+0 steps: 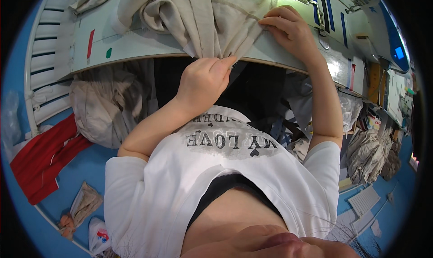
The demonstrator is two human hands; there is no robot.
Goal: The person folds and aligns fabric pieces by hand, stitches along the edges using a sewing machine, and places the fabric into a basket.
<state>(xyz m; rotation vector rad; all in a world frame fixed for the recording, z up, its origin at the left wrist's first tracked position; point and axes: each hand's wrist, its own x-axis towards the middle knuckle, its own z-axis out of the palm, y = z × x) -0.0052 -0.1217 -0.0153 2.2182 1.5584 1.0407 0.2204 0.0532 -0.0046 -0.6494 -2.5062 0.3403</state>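
A beige fabric piece (198, 14) lies bunched over the pale work table and hangs in gathered folds toward me at the front edge. My left hand (203, 80) is closed on the gathered lower end of this fabric, just in front of the table edge. At the fabric's right margin, my right hand (291, 30) pinches the cloth between thumb and fingers, close to the lit metal plate of a sewing machine (370, 28). Part of the cloth runs out of view at the top.
The table (122, 48) carries red and green tape marks on its left. A white slatted rack (45, 50) flanks it. Below sit a heap of beige cloth (108, 100) and red cloth (45, 159). More bundled fabric (367, 154) lies at the right.
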